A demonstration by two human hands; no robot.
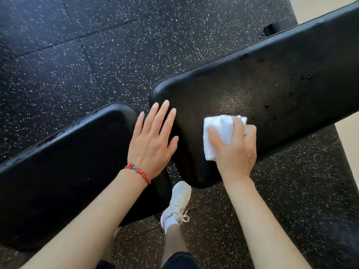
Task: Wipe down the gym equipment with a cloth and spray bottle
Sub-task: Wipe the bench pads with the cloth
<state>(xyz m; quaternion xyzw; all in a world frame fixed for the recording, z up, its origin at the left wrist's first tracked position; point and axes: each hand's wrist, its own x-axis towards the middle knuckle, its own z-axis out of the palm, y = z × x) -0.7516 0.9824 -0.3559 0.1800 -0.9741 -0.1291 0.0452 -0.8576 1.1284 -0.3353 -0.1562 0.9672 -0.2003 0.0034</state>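
A black padded bench has two parts: a long back pad (272,78) running to the upper right and a seat pad (64,162) at the left, with a gap between them. My right hand (236,150) presses a folded white cloth (219,131) flat onto the near end of the back pad. My left hand (153,140), with a red bead bracelet at the wrist, lies flat with fingers apart across the gap, fingertips on the back pad's edge. Droplets speckle the back pad's surface. No spray bottle is in view.
Black speckled rubber floor tiles (97,55) surround the bench. My foot in a white sneaker (177,204) stands on the floor below the gap between the pads. A pale wall or floor strip (347,129) shows at the right edge.
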